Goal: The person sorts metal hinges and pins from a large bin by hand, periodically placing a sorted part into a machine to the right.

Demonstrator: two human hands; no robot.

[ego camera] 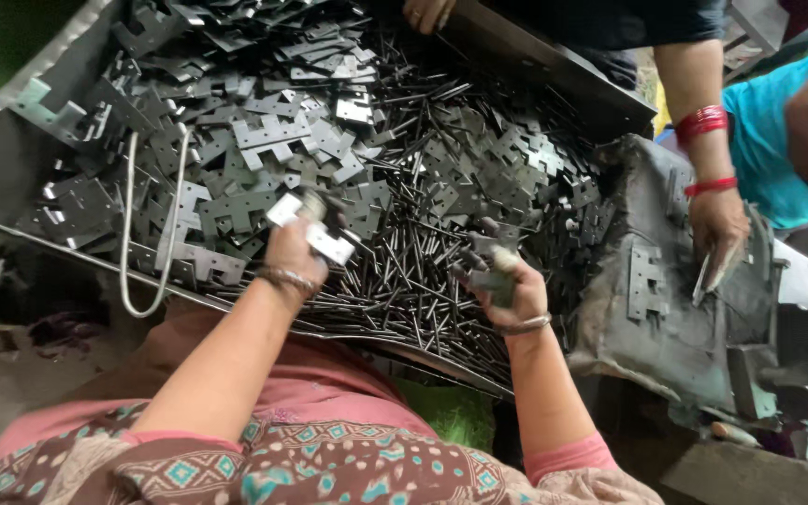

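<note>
- Left hand [294, 248] is clamped on a pale flat metal plate [315, 229], holding it up over the pile. The plate's long axis runs diagonally, from upper left down to lower right, and its lower-right end sticks out past the fingers.
- Right hand [505, 281] is closed around a darker metal piece [496, 271]. Its shape and which way it points are hard to make out, since the fingers cover most of it.
- The two hands are well apart, both over the near edge of the tray [11, 234], which carries the whole heap.
- The tray is loaded with flat grey plates [273, 140] toward its far-left corner and a tangle of thin rods [404, 281] along the middle and near edge. The rods point every which way, though many lie diagonally.
- A bent white wire loop [147, 234] hangs over the near-left edge of the tray, long axis roughly up-down.
- On the right, a co-worker's hand [717, 229] with red bangles holds something thin and pale against a grey sack [666, 309]; I can't tell what it is.
- Another hand [427, 11] is cut off at the top edge.
- The tray's far edge is out of view.
</note>
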